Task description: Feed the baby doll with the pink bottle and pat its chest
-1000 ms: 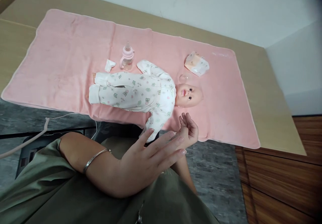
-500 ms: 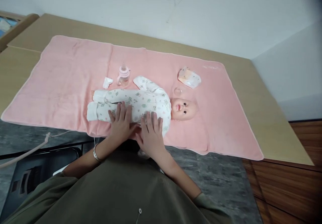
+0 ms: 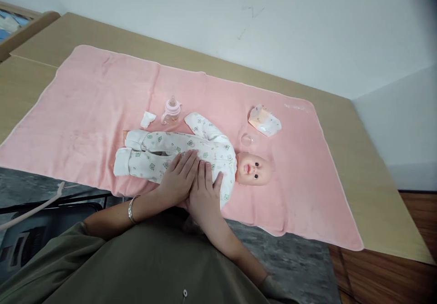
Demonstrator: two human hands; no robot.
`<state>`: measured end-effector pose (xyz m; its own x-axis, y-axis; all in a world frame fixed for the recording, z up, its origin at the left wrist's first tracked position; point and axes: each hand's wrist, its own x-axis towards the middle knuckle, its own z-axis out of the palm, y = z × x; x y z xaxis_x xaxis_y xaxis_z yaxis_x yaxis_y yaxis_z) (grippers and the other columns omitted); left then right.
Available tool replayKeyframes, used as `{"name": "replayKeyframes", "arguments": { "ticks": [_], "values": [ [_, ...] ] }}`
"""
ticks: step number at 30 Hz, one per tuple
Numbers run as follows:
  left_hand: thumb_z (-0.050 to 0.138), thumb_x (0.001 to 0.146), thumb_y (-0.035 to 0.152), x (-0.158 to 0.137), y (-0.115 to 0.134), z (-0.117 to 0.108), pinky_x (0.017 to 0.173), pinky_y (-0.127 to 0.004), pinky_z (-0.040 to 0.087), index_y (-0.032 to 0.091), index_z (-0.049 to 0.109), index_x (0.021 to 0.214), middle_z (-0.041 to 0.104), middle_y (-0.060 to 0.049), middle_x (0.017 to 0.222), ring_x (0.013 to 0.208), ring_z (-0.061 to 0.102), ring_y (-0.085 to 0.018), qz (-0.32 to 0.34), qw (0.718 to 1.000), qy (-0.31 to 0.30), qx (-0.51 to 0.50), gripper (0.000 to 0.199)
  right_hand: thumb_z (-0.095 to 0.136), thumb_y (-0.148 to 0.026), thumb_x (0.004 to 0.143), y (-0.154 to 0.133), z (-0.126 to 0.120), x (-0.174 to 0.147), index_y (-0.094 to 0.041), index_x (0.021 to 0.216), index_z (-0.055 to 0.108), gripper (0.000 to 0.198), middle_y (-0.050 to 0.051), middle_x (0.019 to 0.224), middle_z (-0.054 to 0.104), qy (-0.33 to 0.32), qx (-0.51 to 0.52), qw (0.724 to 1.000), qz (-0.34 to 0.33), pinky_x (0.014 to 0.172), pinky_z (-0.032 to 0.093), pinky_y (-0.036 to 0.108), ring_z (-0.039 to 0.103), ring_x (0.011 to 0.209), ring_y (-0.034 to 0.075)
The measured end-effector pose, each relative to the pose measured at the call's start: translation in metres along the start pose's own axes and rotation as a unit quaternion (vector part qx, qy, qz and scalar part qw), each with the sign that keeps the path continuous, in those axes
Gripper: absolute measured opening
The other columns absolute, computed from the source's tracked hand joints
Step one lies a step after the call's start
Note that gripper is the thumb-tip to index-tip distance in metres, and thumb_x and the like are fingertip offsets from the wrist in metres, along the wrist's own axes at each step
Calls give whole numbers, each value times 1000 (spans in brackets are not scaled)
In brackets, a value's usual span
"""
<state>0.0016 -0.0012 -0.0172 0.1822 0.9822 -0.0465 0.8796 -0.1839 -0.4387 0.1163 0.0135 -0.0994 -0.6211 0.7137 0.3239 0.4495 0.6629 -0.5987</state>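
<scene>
Both hands [image 3: 179, 179] lie flat on the doll's middle, near the front edge of the pink mat.
The doll [image 3: 205, 145] is on its back directly beneath the fingers, head toward the mat's right edge, feet toward its left. The left hand and right hand [image 3: 205, 197] touch side by side, fingers straight, gripping nothing. Broad pink stretches of mat [image 3: 317, 204] run past the doll's head and feet to the short edges; behind, a strip of table [image 3: 249, 74] shows along the back edge. The bottle [image 3: 171, 110] and white folded piece [image 3: 148, 119] sit beyond the legs; the printed packet [image 3: 265, 120] lies toward the back right corner, past the head.
</scene>
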Motion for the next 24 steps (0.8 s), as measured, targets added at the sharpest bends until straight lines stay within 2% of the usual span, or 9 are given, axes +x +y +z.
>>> {"name": "replayKeyframes", "arguments": {
  "ticks": [4, 8, 16, 24],
  "values": [
    [43, 99, 16, -4, 0, 7, 123, -53, 34, 2, 46, 148, 51, -26, 152, 150, 40, -34, -15, 999, 22, -21, 50, 48, -30, 94, -1, 2, 2, 1, 158, 24, 76, 19, 165, 27, -5, -23, 1000, 0, 126, -9, 64, 3, 157, 36],
    [42, 98, 16, -2, -2, 6, 121, -51, 37, 1, 52, 142, 56, -25, 148, 146, 47, -34, -12, 999, 43, -9, 47, 48, -32, 93, 0, 1, 5, 1, 159, 19, 79, 20, 166, 23, -16, -30, 999, 1, 126, -5, 65, 3, 157, 36],
    [43, 97, 19, -1, -1, 7, 121, -48, 37, 2, 50, 144, 58, -24, 147, 145, 49, -33, -22, 998, 49, -24, 50, 49, -31, 93, -1, 0, 4, 2, 159, 12, 83, 22, 167, 15, -32, -51, 998, 1, 125, 2, 68, 3, 158, 37],
    [42, 97, 19, -2, 0, 8, 121, -49, 34, 0, 54, 139, 60, -25, 144, 142, 52, -34, -23, 998, 54, -3, 47, 52, -40, 93, -2, -1, 7, 3, 159, 3, 93, 22, 167, 9, -36, -43, 998, 10, 125, -1, 66, 3, 158, 37]
  ]
}}
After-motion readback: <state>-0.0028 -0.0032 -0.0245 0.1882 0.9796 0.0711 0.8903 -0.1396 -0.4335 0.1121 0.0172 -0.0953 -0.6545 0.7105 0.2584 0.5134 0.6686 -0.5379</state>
